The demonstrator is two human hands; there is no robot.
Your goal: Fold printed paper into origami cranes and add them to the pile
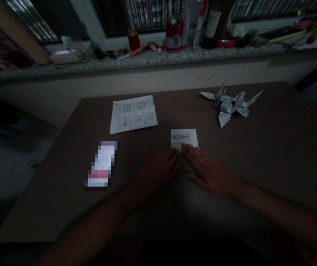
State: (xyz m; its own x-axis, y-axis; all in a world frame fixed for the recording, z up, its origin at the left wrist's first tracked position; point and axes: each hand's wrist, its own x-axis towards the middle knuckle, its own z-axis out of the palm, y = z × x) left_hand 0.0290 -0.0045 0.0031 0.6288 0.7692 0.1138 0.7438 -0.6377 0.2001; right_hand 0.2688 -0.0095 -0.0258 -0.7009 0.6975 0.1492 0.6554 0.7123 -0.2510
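Note:
A small folded square of printed paper (184,135) lies flat on the table, its near edge covered by my fingers. At its near left corner is my left hand (160,165), fingers bent and close together, the tips pressing on the paper. My right hand (208,168) lies flat across the paper's near right part, fingers stretched out and thumb apart. Whether any fingertip reaches under the paper is hidden.
Paper cranes (233,105) stand at the back right of the brown table (272,155). A printed sheet (133,114) lies at the back left, with a pixelated phone (101,166) nearer me. Behind, a granite sill (147,59) holds a red can (174,33), bottles and clutter.

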